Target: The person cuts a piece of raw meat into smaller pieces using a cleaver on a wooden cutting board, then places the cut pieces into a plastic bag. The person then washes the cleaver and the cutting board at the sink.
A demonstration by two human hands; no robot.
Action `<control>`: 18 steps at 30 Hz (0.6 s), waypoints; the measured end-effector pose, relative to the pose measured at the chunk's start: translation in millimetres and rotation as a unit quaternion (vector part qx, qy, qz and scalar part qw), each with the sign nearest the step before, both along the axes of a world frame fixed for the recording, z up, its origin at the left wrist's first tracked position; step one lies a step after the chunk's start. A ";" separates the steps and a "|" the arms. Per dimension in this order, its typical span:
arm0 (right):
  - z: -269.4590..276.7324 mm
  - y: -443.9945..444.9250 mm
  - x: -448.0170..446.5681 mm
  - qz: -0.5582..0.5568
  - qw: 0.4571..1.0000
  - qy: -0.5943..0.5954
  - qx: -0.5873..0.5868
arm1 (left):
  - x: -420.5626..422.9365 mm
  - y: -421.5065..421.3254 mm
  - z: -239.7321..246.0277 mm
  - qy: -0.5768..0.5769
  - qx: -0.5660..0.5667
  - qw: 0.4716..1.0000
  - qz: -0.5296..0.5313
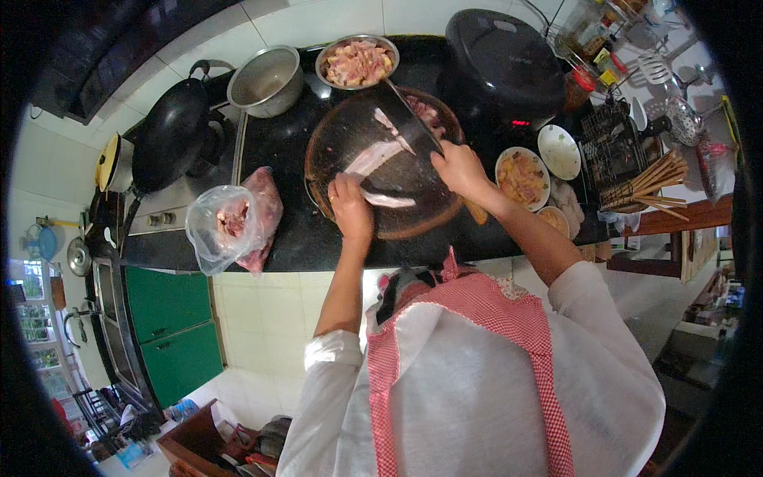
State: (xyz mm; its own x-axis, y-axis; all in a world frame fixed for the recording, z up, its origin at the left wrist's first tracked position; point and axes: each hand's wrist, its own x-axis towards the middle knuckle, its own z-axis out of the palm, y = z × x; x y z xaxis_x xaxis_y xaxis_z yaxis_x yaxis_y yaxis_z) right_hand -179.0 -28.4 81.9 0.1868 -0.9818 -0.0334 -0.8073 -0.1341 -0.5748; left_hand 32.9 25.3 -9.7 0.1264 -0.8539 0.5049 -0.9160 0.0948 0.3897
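Observation:
My right hand (465, 173) grips a cleaver (420, 122), its dark blade slanting over a round wooden chopping board (331, 134). A pale strip of raw meat or skin (375, 158) lies under the blade's near side. The fingers of my left hand (350, 206) press on this strip's near end. Beside them lies another pale strip (390, 200). A narrow cut piece (385, 121) rests farther up the board. Darker raw meat (426, 113) sits at the far right, partly hidden by the blade. A wooden handle (475, 211) sticks out past the board's right edge.
A metal bowl (320, 70) of cut meat stands behind the board, near a deep metal pot (262, 95). Left are a plastic bag (202, 229) with meat and a black wok (170, 134). Right are a black cooker (503, 65), a food bowl (499, 170) and chopsticks (650, 182).

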 end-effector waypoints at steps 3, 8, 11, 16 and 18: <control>-7.0 6.2 13.6 0.050 0.993 0.081 -0.063 | -1.3 12.9 2.6 -0.038 0.030 0.999 -0.002; 23.5 -7.4 41.6 0.062 0.991 0.031 0.114 | -3.4 20.8 9.0 -0.092 0.044 0.995 -0.011; 74.5 -12.2 58.0 0.097 0.962 -0.013 -0.256 | -5.4 23.7 6.1 -0.101 0.024 0.995 0.001; 110.9 -17.2 62.3 0.031 0.913 -0.273 -0.301 | -4.6 24.9 -3.5 -0.088 0.024 0.996 0.007; 86.7 -11.8 68.2 0.016 0.931 -0.144 -0.336 | -6.0 24.2 -5.5 -0.094 0.020 0.995 0.018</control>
